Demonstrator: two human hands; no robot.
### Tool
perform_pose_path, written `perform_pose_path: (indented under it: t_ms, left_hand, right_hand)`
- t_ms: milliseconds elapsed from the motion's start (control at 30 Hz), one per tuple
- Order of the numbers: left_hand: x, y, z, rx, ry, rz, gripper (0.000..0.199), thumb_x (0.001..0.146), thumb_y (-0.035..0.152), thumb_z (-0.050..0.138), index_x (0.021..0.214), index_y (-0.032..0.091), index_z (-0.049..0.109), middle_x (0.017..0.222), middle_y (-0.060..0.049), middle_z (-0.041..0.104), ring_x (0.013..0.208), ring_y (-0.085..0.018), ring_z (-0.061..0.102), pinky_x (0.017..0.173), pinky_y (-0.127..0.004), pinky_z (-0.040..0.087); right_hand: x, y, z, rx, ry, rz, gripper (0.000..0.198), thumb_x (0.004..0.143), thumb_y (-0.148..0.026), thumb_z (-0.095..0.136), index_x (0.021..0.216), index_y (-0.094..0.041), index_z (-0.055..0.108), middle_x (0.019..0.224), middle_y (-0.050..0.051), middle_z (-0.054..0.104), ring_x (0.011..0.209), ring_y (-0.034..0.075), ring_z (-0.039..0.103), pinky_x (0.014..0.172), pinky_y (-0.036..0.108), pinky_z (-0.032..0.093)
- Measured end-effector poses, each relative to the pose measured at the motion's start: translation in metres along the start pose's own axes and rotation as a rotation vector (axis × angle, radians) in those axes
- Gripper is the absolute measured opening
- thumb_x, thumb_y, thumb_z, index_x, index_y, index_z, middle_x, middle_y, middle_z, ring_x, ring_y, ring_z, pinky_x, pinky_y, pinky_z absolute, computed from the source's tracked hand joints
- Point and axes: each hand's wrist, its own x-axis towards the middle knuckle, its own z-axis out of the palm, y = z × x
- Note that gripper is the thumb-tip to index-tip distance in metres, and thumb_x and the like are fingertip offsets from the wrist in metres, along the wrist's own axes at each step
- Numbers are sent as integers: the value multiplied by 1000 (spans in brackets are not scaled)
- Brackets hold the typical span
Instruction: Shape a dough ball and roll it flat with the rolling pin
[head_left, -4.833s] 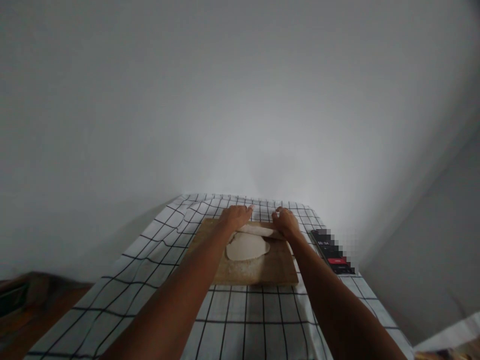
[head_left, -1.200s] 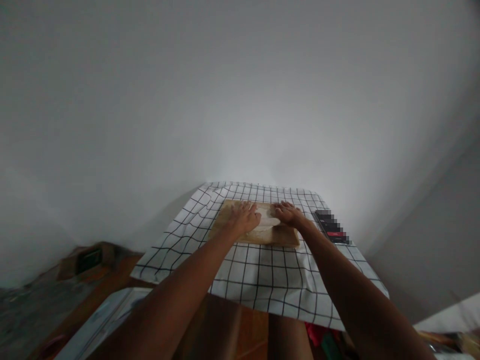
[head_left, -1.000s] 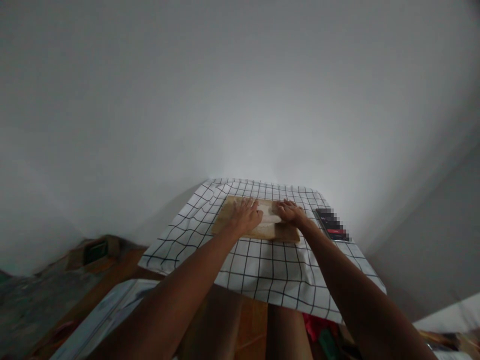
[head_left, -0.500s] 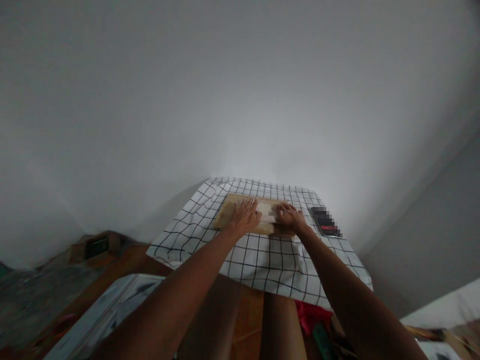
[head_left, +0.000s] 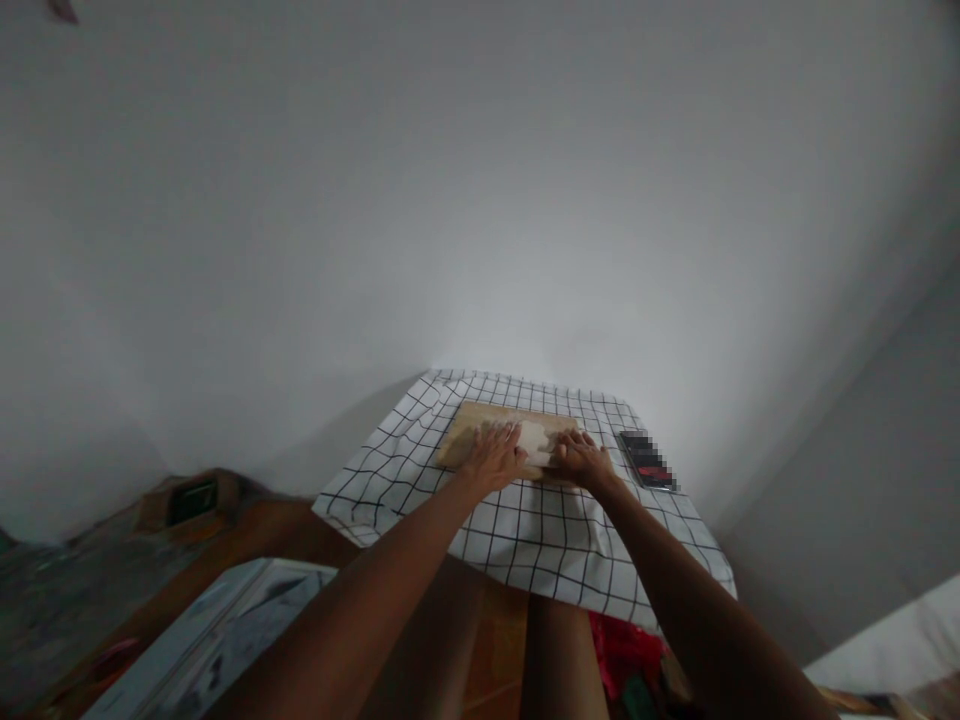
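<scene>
A pale, flat sheet that looks like dough [head_left: 535, 440] lies on a wooden board [head_left: 459, 440]. My left hand [head_left: 495, 455] rests palm down on its left part, with fingers stretched forward and the thumb apart. At the right end of the pale sheet, my right hand [head_left: 583, 460] presses down with its fingers bent over the edge. The sheet's two ends are hidden under my hands. Beneath the board spreads a white cloth with a black grid [head_left: 525, 530].
A dark flat item, partly pixelated [head_left: 646, 462], lies on the cloth to the right. The wall [head_left: 517, 250] rises behind the table. On the floor at left are an open cardboard box [head_left: 191, 500] and a white box [head_left: 217, 630]. Something red [head_left: 622, 655] is below the table.
The whole scene sits slightly lower in view as the head has tilted. Both hands stay on the pale sheet; the near strip of board shows less now.
</scene>
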Motion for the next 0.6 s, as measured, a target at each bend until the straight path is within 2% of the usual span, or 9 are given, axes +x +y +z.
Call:
perform_pose_path:
  t_ms: [100,233,333,467,600]
  left_hand:
    - [-2,-2,3,-3,12,3,53,97,32,42,149,19,43,155,-12,44,145,-35,34,119,-64,21]
    - [7,-5,6,8,1,-8,49,97,33,43,144,21,50,150,-12,50,142,-34,40,119,-61,22]
    - [20,-7,8,13,-3,-33,46,98,36,42,139,21,55,144,-12,57,137,-32,46,117,-58,27]
    - [42,-14,12,30,19,-18,41,98,35,39,128,20,63,132,-13,65,126,-29,55,110,-54,35]
    - [67,-26,15,-4,-17,33,40,100,35,35,112,21,69,116,-10,72,112,-25,62,101,-45,45]
  right_hand:
    - [-6,-4,-3,-9,-3,6,45,102,-41,29,141,-29,48,156,10,37,144,32,30,106,61,37]
    - [-1,-4,-6,26,-1,-8,44,101,-41,30,139,-31,49,148,8,46,136,29,42,102,54,43]
    - [9,-1,-5,49,8,-6,43,101,-38,29,139,-30,50,146,8,49,132,27,46,100,48,46]
    - [26,3,0,44,113,-19,42,102,-32,26,131,-24,57,143,11,53,130,26,49,100,40,44]
    - [48,6,5,48,162,36,44,104,-32,21,122,-22,60,130,12,62,115,25,59,91,36,47]
